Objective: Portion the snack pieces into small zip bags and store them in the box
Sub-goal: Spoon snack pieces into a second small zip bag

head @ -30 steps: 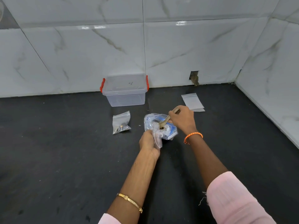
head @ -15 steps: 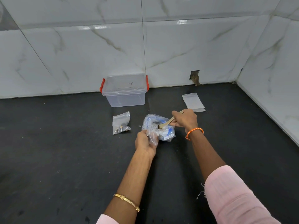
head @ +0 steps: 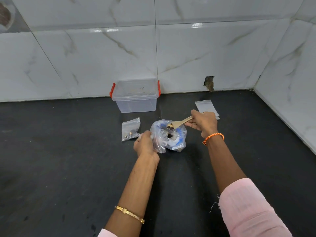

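A large clear snack bag (head: 176, 139) with blue print and dark pieces inside sits mid-counter. My left hand (head: 145, 144) grips its left edge. My right hand (head: 203, 123) holds a wooden spoon (head: 179, 123) by the handle; its bowl carries a few dark snack pieces just above the bag's mouth. A small zip bag (head: 130, 128) with a few pieces lies to the left of the big bag. The clear box (head: 136, 96) with red latches stands against the wall, lid on.
A stack of empty small zip bags (head: 206, 106) lies behind my right hand. The black counter (head: 59, 151) meets marble tile walls at the back and right. A small hole (head: 209, 82) shows in the back wall.
The spoon has come up out of the big bag with snack pieces on it. My left hand shifted slightly left along the bag's edge.
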`<control>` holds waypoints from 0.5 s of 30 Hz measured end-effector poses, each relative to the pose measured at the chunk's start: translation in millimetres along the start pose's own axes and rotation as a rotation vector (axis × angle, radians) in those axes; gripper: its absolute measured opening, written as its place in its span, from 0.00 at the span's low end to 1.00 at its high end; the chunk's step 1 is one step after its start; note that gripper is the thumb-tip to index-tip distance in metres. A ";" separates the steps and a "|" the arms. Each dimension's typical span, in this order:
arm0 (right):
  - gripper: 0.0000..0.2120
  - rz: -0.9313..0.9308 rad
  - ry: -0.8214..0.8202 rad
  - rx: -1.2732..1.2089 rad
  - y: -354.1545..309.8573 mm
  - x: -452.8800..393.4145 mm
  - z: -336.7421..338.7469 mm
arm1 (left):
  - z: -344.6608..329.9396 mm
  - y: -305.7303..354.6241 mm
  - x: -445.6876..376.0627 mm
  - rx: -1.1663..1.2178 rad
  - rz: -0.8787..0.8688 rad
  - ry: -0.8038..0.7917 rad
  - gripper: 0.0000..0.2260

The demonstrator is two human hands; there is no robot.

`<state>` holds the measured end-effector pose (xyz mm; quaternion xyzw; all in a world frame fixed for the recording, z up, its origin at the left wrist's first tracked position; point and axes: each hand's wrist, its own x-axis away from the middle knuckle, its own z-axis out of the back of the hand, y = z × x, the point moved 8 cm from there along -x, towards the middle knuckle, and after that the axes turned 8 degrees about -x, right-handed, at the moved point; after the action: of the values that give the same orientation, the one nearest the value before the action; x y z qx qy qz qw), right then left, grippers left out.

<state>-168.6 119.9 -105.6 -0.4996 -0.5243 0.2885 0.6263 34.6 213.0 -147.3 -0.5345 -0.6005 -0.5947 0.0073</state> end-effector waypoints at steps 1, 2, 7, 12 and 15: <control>0.04 0.007 -0.002 -0.018 -4.3 1.9 -0.1 | -0.5 6.7 0.9 0.031 -0.011 -0.003 0.08; 0.04 0.016 -0.009 -0.027 -9.1 3.3 -0.6 | -1.9 13.0 2.2 0.051 -0.017 -0.012 0.06; 0.04 0.005 -0.100 -0.122 -33.2 20.5 -4.7 | -16.2 37.0 15.4 0.139 -0.024 -0.072 0.14; 0.05 0.083 -0.199 -0.160 -72.1 46.7 -9.8 | -30.5 34.8 18.0 0.237 0.044 -0.130 0.15; 0.06 0.114 -0.242 -0.120 -87.1 60.6 -15.3 | -36.7 30.0 22.2 0.292 0.090 -0.168 0.12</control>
<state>-151.0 139.5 -1.6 -0.5267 -0.5831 0.3499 0.5101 21.6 192.3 -101.0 -0.6019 -0.6545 -0.4534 0.0614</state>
